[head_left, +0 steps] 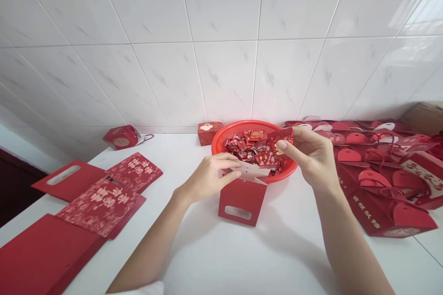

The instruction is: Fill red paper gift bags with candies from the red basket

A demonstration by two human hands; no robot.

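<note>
A small red gift box (241,200) with a handle slot stands on the white table, its white inner flap open at the top. My left hand (211,176) is closed on that flap, pinching it. My right hand (309,154) is closed on a red candy packet (282,137), held just above the box and over the rim of a red plastic basket (238,128). The basket holds several wrapped red candies (251,147).
Flat unfolded red boxes (100,193) lie at the left. Folded red boxes with handles (377,179) are stacked at the right against the tiled wall. Two small assembled boxes, one red box (122,137) and another (208,132), sit near the wall.
</note>
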